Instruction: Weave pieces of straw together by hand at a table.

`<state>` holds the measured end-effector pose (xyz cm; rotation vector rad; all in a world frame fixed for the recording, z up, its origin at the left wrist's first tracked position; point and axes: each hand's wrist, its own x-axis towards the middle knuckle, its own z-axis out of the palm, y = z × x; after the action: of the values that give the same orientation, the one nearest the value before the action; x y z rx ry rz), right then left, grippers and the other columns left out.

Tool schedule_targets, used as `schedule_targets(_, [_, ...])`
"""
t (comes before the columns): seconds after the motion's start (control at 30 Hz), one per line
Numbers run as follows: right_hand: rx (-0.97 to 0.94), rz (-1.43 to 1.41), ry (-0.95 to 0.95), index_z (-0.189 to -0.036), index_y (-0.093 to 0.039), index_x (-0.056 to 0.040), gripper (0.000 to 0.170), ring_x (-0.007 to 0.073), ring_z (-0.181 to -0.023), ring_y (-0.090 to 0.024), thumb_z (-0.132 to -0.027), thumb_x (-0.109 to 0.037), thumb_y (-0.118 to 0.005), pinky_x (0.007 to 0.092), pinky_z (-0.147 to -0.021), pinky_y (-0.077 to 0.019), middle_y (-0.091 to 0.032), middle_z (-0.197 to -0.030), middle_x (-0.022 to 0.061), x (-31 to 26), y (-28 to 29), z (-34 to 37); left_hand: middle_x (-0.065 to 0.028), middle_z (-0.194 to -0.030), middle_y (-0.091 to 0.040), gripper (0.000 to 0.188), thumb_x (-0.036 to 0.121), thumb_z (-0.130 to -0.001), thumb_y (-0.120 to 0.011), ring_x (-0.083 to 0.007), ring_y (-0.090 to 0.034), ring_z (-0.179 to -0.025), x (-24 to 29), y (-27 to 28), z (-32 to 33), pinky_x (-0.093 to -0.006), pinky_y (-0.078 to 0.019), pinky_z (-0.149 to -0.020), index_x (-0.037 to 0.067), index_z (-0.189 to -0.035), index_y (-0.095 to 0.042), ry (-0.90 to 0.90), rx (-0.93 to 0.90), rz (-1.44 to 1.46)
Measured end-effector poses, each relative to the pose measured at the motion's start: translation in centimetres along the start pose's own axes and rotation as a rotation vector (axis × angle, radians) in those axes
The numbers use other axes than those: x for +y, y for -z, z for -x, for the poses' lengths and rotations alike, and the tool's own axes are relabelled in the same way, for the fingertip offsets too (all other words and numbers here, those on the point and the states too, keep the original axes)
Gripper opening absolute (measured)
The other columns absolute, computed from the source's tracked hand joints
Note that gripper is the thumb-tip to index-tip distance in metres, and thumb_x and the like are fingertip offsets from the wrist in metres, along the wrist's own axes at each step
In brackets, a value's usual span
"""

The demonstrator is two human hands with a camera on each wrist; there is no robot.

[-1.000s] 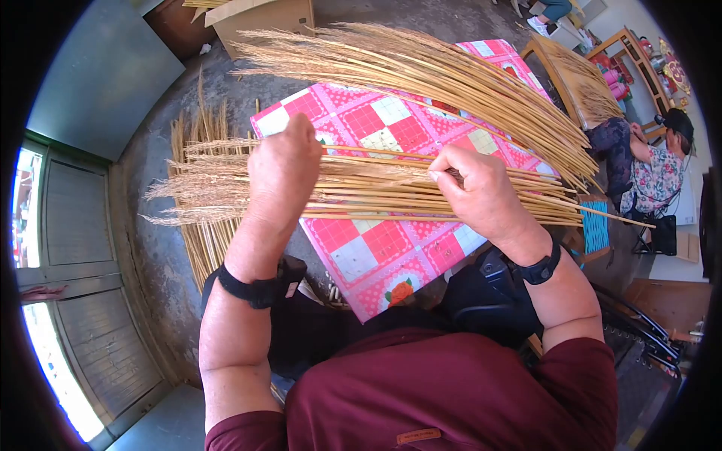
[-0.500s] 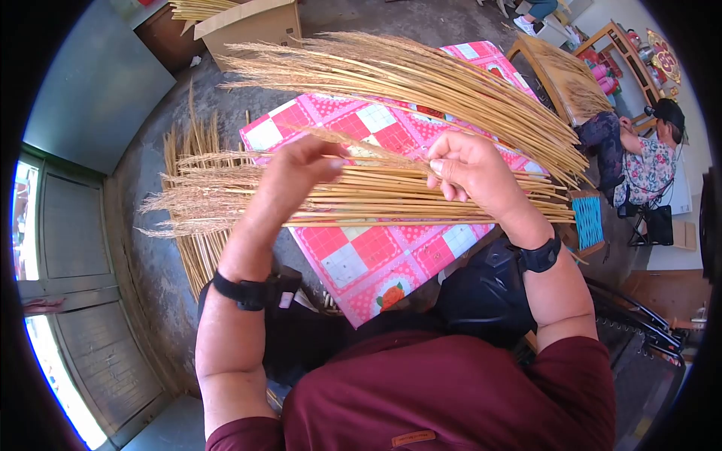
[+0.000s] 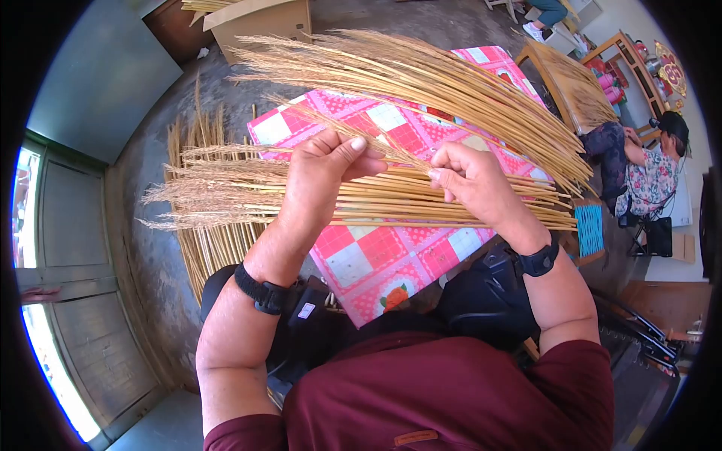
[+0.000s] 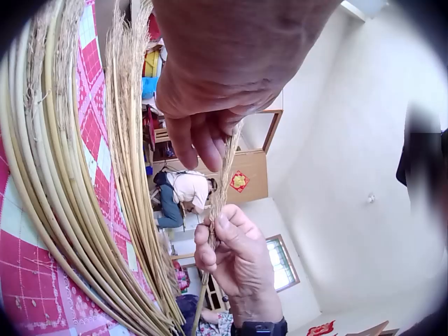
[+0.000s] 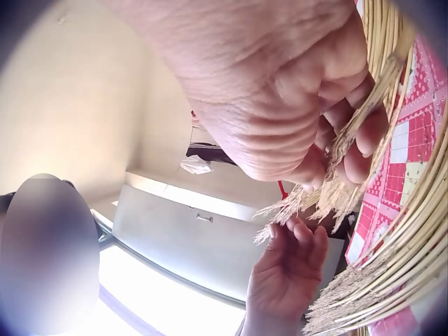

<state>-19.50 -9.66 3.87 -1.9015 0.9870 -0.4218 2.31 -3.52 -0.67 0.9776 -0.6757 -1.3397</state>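
A dry reed stalk with a feathery plume (image 3: 406,155) is held up between both hands, above a bundle of reeds (image 3: 451,203). My right hand (image 3: 475,177) pinches it at the base of the plume between thumb and curled fingers. Farther along, my left hand (image 3: 323,165) grips the plume with its thumb against the index finger, and wispy ends stick out past it. In the left wrist view the plume (image 4: 227,164) runs from the left fingers down to the right hand (image 4: 241,255).
A second reed bundle (image 3: 451,90) lies across the far side of the pink checked tablecloth (image 3: 346,259). More reeds (image 3: 218,252) lie at the left below table height. A cardboard box (image 3: 259,28) stands behind. A seated person (image 3: 653,169) works at the right beside a blue-strapped stool (image 3: 590,225).
The left hand has come down and right from over the plumes and now grips the held plume. The right hand keeps its pinch, and the reed is raised off the bundle.
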Motion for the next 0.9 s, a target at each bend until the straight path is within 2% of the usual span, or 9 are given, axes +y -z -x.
schedule_targets(0.1, [0.028, 0.057, -0.032, -0.083, -0.059, -0.0013, 0.01, 0.0087, -0.056, -0.055, -0.087, -0.011, -0.059, 0.0255, -0.052, -0.043, -0.062, -0.067, 0.004, -0.88, -0.09, 0.28, -0.016, -0.084, -0.066, 0.012, 0.006, -0.092, -0.052, -0.0228, -0.067, -0.074, 0.02, -0.22, 0.28, -0.0324, -0.0566, -0.072, -0.002, -0.087, -0.058, 0.014, 0.024, 0.012])
schedule_targets(0.17, [0.027, 0.081, 0.006, -0.084, -0.058, -0.0009, 0.009, 0.005, -0.054, -0.05, -0.089, -0.008, -0.057, 0.0216, -0.049, -0.0409, -0.059, -0.067, 0.0013, -0.88, -0.17, 0.29, -0.0159, -0.081, -0.066, 0.012, 0.005, -0.091, -0.054, -0.0226, -0.067, -0.072, 0.19, -0.28, 0.29, -0.031, -0.0574, -0.069, -0.001, -0.081, -0.056, 0.03, 0.051, 0.016])
schedule_targets(0.27, [0.032, 0.094, 0.033, -0.085, -0.057, -0.0007, 0.008, 0.0031, -0.053, -0.047, -0.09, -0.007, -0.056, 0.0196, -0.047, -0.0395, -0.057, -0.067, 0.0, -0.78, -0.24, 0.28, -0.0171, -0.083, -0.066, 0.012, 0.005, -0.091, -0.053, -0.0222, -0.067, -0.071, 0.36, -0.34, 0.39, -0.0304, -0.0573, -0.068, -0.001, -0.081, -0.055, 0.038, 0.047, 0.051])
schedule_targets(0.37, [0.047, 0.097, 0.037, -0.085, -0.057, -0.0007, 0.008, 0.0029, -0.052, -0.046, -0.09, -0.007, -0.056, 0.0195, -0.046, -0.0392, -0.058, -0.067, 0.0002, -0.72, -0.37, 0.34, -0.0176, -0.088, -0.066, 0.013, 0.007, -0.093, -0.05, -0.0223, -0.067, -0.073, 0.27, -0.02, 0.44, -0.0325, -0.0572, -0.071, -0.004, -0.092, -0.057, 0.059, 0.026, 0.005])
schedule_targets(0.77, [0.071, 0.076, 0.014, -0.083, -0.057, -0.0012, 0.01, 0.0029, -0.051, -0.046, -0.091, -0.008, -0.056, 0.0194, -0.045, -0.0382, -0.058, -0.067, 0.0007, -0.97, -0.52, 0.32, -0.0167, -0.089, -0.066, 0.014, 0.012, -0.093, -0.052, -0.0222, -0.067, -0.072, -0.35, 0.65, 0.46, -0.0321, -0.0574, -0.07, -0.001, -0.091, -0.057, 0.085, -0.025, 0.118])
schedule_targets(0.9, [0.086, -0.006, -0.014, -0.082, -0.056, -0.0014, 0.013, 0.0031, -0.051, -0.046, -0.092, -0.009, -0.054, 0.0194, -0.045, -0.0378, -0.058, -0.067, 0.0012, -0.9, -0.51, 0.37, -0.0148, -0.087, -0.066, 0.012, 0.011, -0.093, -0.053, -0.0192, -0.066, -0.07, -0.25, 0.4, 0.73, -0.0293, -0.056, -0.069, 0.001, -0.087, -0.056, 0.082, -0.04, 0.194])
